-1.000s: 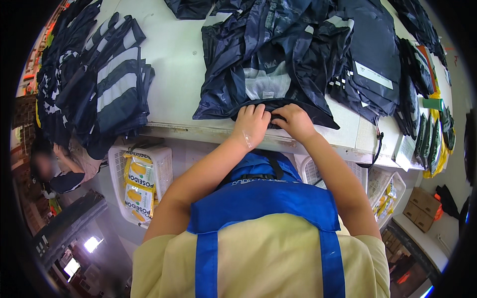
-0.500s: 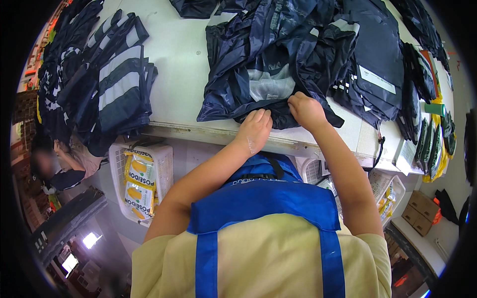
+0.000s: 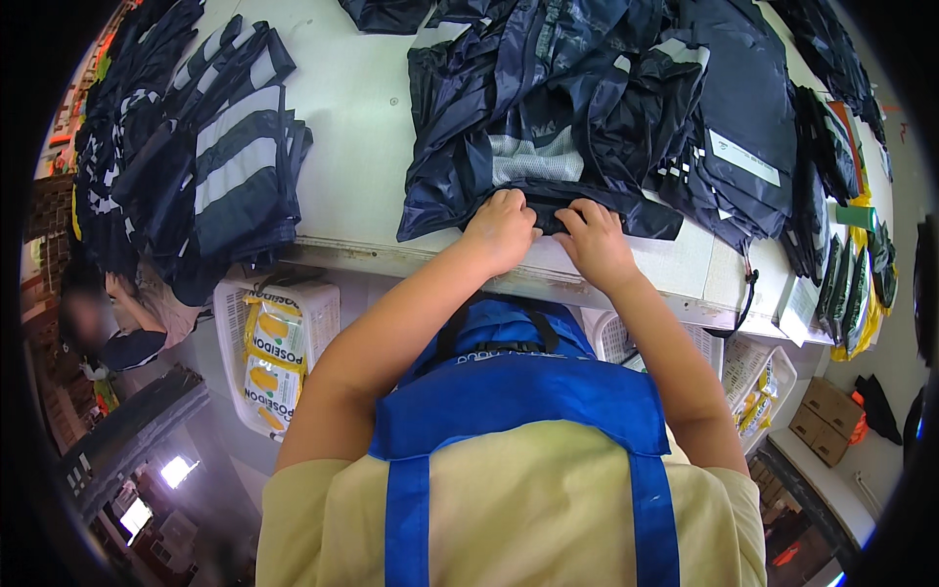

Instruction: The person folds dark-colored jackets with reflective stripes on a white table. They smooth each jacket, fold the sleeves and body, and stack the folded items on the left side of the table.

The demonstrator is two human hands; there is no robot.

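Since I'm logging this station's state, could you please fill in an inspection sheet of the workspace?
Surface: pale table, front edge worn.
Job's things: dark navy garment spread at the near edge.
Clutter: striped garment stack at left; folded dark pile at right.
Grippers: left hand and right hand both press the garment's hem.
Cables: black cord hangs off the right edge.
Surroundings: white basket of yellow packets below; cardboard box.

surface: white table (image 3: pixel 362 147); on it: navy jacket (image 3: pixel 548 108); striped garment stack (image 3: pixel 225 157)
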